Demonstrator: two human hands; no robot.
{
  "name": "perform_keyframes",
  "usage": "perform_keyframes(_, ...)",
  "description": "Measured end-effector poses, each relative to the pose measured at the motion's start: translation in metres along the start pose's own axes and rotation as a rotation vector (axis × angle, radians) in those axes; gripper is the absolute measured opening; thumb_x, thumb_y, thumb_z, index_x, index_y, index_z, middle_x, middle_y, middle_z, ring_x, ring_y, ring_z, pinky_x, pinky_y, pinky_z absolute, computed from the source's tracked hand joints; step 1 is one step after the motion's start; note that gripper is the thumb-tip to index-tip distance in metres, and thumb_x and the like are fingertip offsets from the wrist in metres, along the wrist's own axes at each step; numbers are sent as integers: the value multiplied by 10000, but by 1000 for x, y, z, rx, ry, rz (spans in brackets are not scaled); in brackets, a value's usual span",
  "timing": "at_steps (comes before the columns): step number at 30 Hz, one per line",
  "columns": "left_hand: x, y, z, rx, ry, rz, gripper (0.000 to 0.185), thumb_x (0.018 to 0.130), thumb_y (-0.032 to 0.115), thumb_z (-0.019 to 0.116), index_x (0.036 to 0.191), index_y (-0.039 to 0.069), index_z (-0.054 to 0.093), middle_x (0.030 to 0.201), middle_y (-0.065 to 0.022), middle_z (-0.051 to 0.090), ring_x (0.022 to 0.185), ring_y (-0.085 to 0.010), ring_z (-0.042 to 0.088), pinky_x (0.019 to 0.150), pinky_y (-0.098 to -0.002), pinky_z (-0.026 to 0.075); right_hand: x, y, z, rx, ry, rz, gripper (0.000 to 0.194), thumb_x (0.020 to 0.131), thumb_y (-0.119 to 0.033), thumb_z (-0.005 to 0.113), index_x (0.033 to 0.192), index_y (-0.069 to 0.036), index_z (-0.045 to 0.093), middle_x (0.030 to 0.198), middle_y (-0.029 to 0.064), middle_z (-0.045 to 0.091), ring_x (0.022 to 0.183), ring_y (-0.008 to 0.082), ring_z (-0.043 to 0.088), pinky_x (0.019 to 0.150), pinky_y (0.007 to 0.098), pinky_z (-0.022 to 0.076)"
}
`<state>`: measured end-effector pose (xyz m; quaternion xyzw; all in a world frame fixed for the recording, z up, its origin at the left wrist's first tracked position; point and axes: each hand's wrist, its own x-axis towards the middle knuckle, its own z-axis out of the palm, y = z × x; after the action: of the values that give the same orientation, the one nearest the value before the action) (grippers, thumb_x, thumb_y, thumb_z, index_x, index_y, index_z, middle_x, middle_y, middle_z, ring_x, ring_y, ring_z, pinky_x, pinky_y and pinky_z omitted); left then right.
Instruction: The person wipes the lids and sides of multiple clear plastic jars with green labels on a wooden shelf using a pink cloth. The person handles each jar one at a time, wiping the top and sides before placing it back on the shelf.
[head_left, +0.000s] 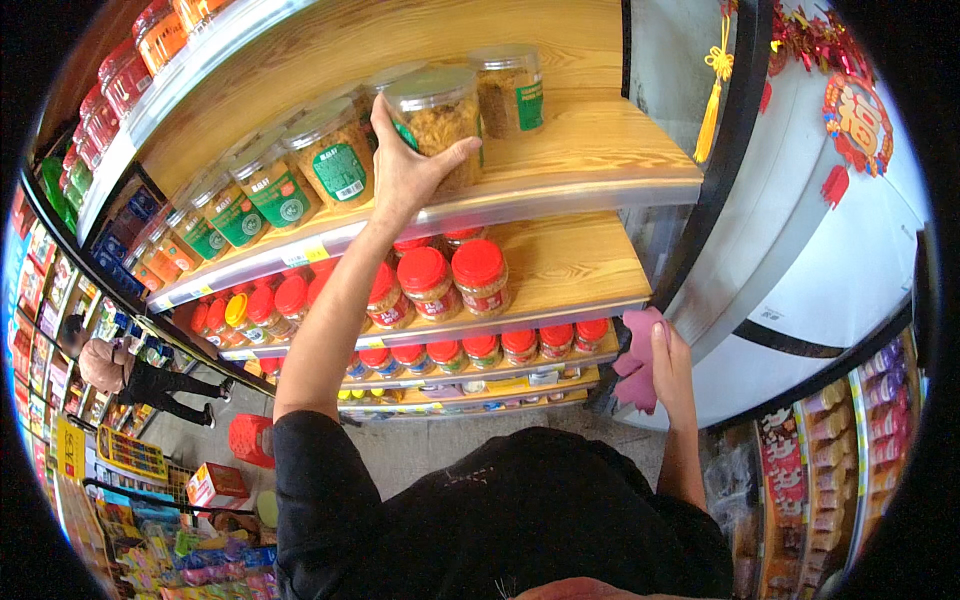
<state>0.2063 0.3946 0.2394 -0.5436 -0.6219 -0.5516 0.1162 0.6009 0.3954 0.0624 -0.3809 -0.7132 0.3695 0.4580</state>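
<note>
My left hand (412, 161) grips a clear plastic jar (439, 112) of yellow-brown shredded food, thumb on one side and fingers on the other. This jar is at the wooden shelf (585, 150); whether its base touches the board I cannot tell. Another clear jar (510, 90) with a green label stands behind it to the right. To its left runs a row of similar jars, the nearest a green-labelled jar (334, 154). Down by the right end of the shelves, my right hand (671, 367) holds a pink cloth (637, 360).
Red-lidded jars (480, 274) line the lower shelves, and orange-red jars (124, 75) the upper one. A white curved panel (810, 262) with hanging decorations borders the right. At left are a person (112, 367), a red stool (251, 440) and a carton (217, 486).
</note>
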Motion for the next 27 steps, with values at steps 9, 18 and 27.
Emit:
perform_keyframes(9, -8, 26, -12, 747, 181, 468, 982, 704, 427, 898, 1493, 97, 418, 1529, -203, 400, 1444, -415, 342, 1159, -530, 336, 17, 15, -2, 2, -69, -17, 381, 1087, -277, 449, 1119, 58, 628, 975, 184, 660, 875, 285, 628, 829, 391, 486)
perform_keyframes(18, 4, 13, -35, 866, 147, 413, 932, 692, 510, 880, 1463, 157, 493, 1513, -133, 452, 1465, -401, 326, 1120, -582, 319, 24, 25, -9, -71, -122, -30, 370, 1077, -271, 450, 1107, 49, 633, 958, 219, 634, 867, 362, 621, 816, 416, 484)
perform_keyframes(27, 1, 15, -40, 894, 122, 335, 955, 714, 462, 868, 1508, 158, 434, 1507, -159, 449, 1456, -411, 333, 1120, -598, 316, 25, 34, -15, -84, -118, -26, 354, 1076, -271, 460, 1080, 42, 626, 891, 194, 593, 810, 349, 596, 771, 414, 471)
